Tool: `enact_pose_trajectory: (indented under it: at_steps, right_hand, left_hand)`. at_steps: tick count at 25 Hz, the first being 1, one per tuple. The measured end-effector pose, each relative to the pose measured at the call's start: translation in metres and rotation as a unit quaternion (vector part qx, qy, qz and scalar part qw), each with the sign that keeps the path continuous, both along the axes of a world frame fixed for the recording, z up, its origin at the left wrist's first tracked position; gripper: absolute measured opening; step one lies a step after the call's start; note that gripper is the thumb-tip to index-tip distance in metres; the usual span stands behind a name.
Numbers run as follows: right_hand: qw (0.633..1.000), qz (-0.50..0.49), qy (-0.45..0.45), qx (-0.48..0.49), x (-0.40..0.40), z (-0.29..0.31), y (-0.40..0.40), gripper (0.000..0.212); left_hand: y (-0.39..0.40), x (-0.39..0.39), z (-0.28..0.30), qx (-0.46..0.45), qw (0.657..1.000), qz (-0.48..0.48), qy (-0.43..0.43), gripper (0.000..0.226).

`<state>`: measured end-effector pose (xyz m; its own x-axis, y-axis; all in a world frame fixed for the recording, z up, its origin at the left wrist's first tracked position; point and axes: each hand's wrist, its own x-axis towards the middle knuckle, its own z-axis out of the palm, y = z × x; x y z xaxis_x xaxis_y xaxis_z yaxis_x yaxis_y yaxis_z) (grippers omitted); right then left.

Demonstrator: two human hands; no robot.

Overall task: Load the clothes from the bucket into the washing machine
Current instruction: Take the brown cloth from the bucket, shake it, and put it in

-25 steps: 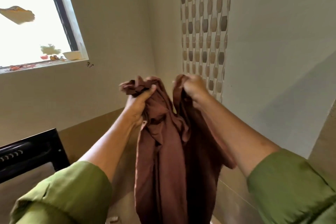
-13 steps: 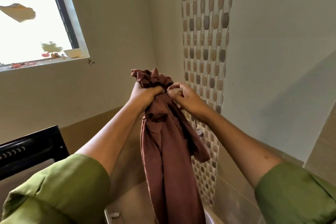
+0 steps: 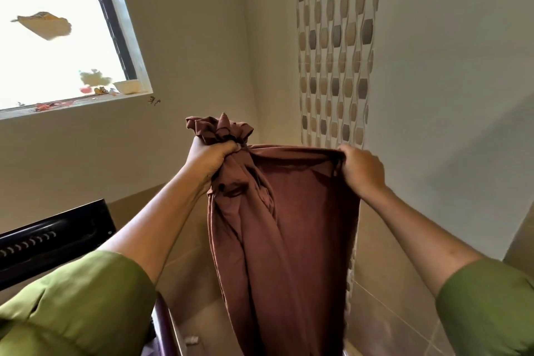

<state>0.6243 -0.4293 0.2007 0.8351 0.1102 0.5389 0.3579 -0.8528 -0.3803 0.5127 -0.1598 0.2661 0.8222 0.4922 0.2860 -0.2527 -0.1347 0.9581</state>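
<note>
My left hand (image 3: 208, 159) is fisted tight around a bunched wad of the brown garment (image 3: 289, 225) at the centre of the frame, the gathered cloth sprouting above my knuckles. My right hand (image 3: 362, 170), right of centre, has its grip curled over the garment's top edge, so the cloth stretches level between the two hands and hangs straight down to the bottom edge. Both green sleeves (image 3: 78, 303) fill the lower corners, a window (image 3: 57, 37) glares in the upper left, and a patterned tile strip (image 3: 335, 61) runs down the wall behind my right hand.
</note>
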Motion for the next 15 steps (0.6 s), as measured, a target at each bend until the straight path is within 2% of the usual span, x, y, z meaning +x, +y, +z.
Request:
enact_pose_trajectory:
  at_steps: [2, 3, 4, 5, 6, 7, 8, 11, 15]
  right_hand:
    - [1.0, -0.015, -0.022, 0.008, 0.001, 0.026, -0.007, 0.015]
    - [0.998, -0.013, -0.007, 0.057, 0.001, 0.039, -0.005, 0.019]
    - [0.987, 0.005, 0.018, 0.157, -0.003, 0.055, -0.001, 0.023]
    - [0.948, 0.052, 0.057, 0.31, -0.009, 0.072, 0.009, 0.027]
    - [0.866, 0.125, 0.114, 0.471, -0.019, 0.086, 0.028, 0.028]
    - [0.778, 0.204, 0.164, 0.571, -0.032, 0.096, 0.049, 0.026]
    - [0.742, 0.269, 0.187, 0.585, -0.044, 0.102, 0.072, 0.024]
    - [0.774, 0.353, 0.192, 0.489, -0.076, 0.097, 0.116, 0.022]
    - [0.794, 0.4, 0.157, 0.43, -0.076, 0.08, 0.112, 0.032]
  left_hand:
    - [0.003, 0.0, -0.001, 0.009, 1.0, 0.029, 0.008, 0.025]
    - [0.003, 0.0, -0.002, -0.004, 0.999, 0.039, 0.0, 0.026]
    - [0.001, 0.002, -0.002, -0.028, 0.999, 0.041, -0.02, 0.027]
    - [-0.005, 0.003, -0.004, -0.063, 0.996, 0.031, -0.049, 0.027]
    - [-0.016, 0.006, -0.005, -0.102, 0.991, 0.001, -0.082, 0.026]
    - [-0.031, 0.009, -0.006, -0.138, 0.983, -0.042, -0.113, 0.022]
    - [-0.046, 0.012, -0.008, -0.16, 0.975, -0.082, -0.133, 0.019]
    - [-0.072, 0.012, -0.012, -0.158, 0.969, -0.125, -0.14, 0.015]
    - [-0.054, 0.004, -0.009, -0.107, 0.985, -0.071, -0.117, 0.022]
